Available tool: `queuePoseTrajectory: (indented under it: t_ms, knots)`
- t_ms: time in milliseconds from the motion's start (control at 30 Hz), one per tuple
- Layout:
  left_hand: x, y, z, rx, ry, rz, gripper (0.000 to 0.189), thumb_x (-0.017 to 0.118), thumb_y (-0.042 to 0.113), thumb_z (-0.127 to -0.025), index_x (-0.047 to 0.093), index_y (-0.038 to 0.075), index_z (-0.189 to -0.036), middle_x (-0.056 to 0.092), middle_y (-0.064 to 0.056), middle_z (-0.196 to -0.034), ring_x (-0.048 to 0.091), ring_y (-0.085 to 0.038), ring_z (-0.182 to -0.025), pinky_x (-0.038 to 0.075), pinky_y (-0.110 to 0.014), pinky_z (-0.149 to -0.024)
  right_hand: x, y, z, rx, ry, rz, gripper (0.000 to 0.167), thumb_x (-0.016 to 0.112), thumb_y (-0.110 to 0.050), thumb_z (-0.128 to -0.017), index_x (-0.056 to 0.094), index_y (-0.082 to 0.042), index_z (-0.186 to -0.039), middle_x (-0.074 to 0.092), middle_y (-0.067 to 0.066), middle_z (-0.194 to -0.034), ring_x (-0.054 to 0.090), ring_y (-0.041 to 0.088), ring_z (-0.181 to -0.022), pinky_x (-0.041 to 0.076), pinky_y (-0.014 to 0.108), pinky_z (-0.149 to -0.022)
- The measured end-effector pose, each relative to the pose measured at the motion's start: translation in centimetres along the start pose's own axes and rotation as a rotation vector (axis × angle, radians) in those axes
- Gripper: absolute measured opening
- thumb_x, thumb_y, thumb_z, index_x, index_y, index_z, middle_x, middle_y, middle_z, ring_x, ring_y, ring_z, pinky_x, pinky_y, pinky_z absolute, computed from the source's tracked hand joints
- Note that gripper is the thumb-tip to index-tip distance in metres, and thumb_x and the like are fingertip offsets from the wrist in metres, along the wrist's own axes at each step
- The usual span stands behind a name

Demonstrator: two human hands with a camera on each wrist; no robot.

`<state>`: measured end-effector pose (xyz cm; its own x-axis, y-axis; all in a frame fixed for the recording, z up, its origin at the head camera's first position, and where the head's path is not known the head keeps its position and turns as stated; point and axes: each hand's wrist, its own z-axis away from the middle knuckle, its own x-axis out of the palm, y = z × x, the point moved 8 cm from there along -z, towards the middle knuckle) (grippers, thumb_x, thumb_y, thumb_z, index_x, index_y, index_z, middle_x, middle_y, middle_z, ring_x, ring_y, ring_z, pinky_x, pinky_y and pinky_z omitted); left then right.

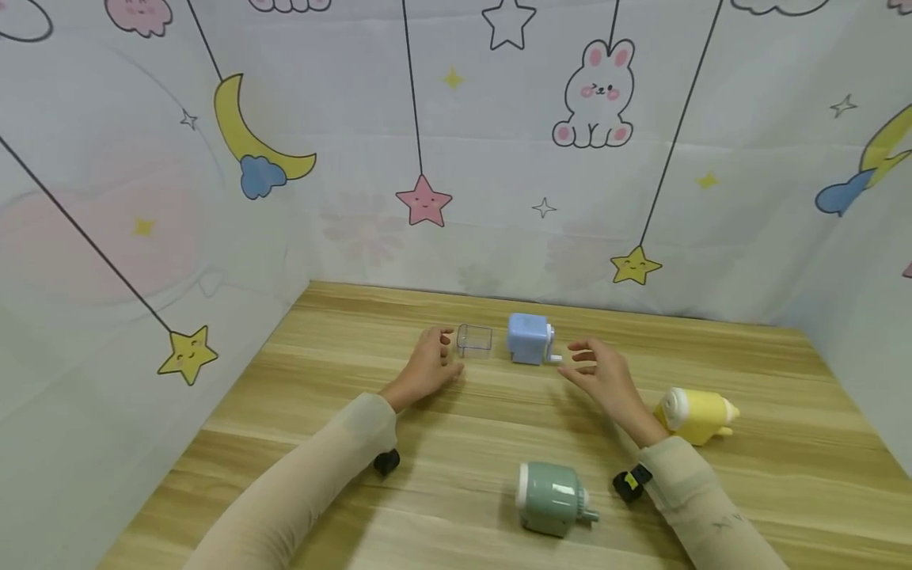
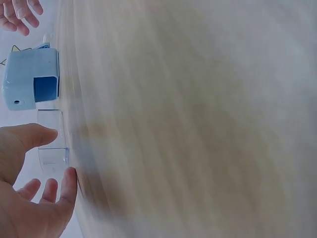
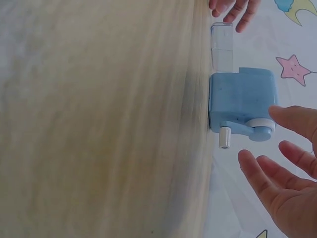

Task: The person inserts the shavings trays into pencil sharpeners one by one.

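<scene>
A light blue hand-crank pencil sharpener [image 1: 527, 339] stands upright on the wooden table, its crank pointing right. Its square drawer opening shows as a gap in the left wrist view. Just left of it lies the clear shavings drawer [image 1: 474, 339], apart from the body. My left hand [image 1: 429, 366] is beside the drawer's left end, thumb and fingers spread apart with nothing between them. My right hand [image 1: 600, 374] is held in the air right of the crank handle [image 3: 225, 138], fingers loosely bent and holding nothing.
A green crank sharpener [image 1: 550, 499] lies near the front of the table. Beside my right forearm is a yellow one [image 1: 697, 415]. Printed white curtains [image 1: 492, 253] enclose the table at the back and both sides.
</scene>
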<state>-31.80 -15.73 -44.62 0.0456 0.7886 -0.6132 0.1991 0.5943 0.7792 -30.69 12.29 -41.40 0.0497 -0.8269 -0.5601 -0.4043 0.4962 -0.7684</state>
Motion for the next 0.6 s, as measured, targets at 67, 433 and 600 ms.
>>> queuePoseTrajectory:
  t_ms: [67, 433, 600]
  knots:
    - [0.0, 0.0, -0.1, -0.004, -0.001, -0.003, 0.064, 0.071, 0.005, -0.092, 0.037, -0.005, -0.144, 0.046, -0.019, -0.12, 0.047, -0.026, -0.095, 0.048, -0.041, -0.082, 0.1, 0.0, -0.1, 0.003, 0.0, -0.009, 0.04, 0.075, 0.001, -0.087, 0.055, 0.013, -0.12, 0.059, 0.031, -0.122, 0.061, 0.046, -0.108, 0.058, 0.046, -0.083]
    - [0.5, -0.3, -1.0, -0.037, -0.014, -0.044, 0.068, 0.072, 0.007, -0.092, 0.035, -0.005, -0.148, 0.047, -0.017, -0.124, 0.049, -0.025, -0.099, 0.049, -0.041, -0.089, 0.0, 0.5, -0.4, -0.004, 0.004, -0.006, 0.043, 0.075, -0.002, -0.088, 0.055, 0.01, -0.124, 0.058, 0.03, -0.126, 0.06, 0.044, -0.111, 0.058, 0.044, -0.084]
    - [0.8, -0.4, -1.2, -0.058, -0.017, -0.018, 0.069, 0.071, 0.005, -0.092, 0.033, -0.005, -0.149, 0.046, -0.018, -0.127, 0.053, -0.027, -0.105, 0.052, -0.039, -0.091, 0.1, 0.5, -0.8, -0.011, 0.0, -0.021, 0.046, 0.075, 0.0, -0.088, 0.054, 0.012, -0.127, 0.056, 0.031, -0.13, 0.058, 0.045, -0.114, 0.057, 0.043, -0.085]
